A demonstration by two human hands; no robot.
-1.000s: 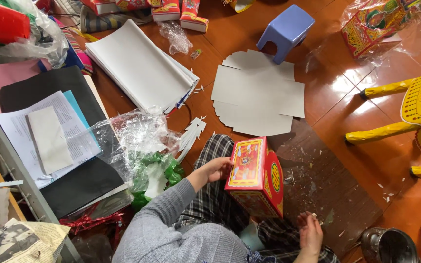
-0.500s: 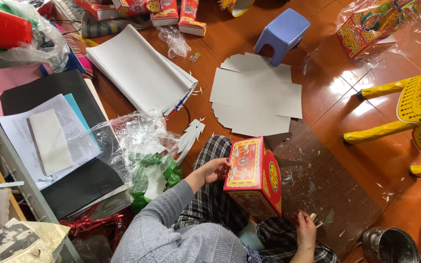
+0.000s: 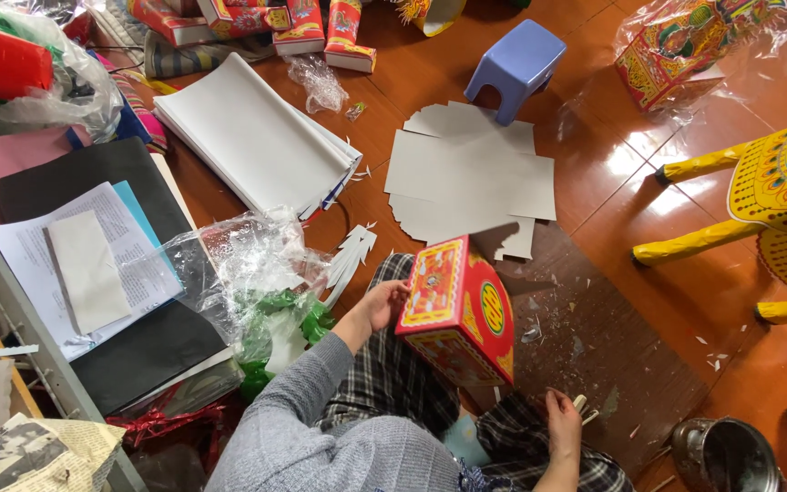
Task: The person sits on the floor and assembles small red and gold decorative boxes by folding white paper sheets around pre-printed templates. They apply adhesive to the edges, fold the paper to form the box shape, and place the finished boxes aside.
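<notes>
The left hand holds the red and yellow paper box by its left edge, fingers closed on it, above the lap in checked trousers. The right hand rests low near the dark floor mat, loosely curled; it seems to pinch small pale sticks, but this is unclear. Grey cardboard sheets lie beyond the box.

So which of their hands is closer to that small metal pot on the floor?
Right. The right hand lies just left of the metal pot; the left hand is farther off, holding the red box.
</notes>
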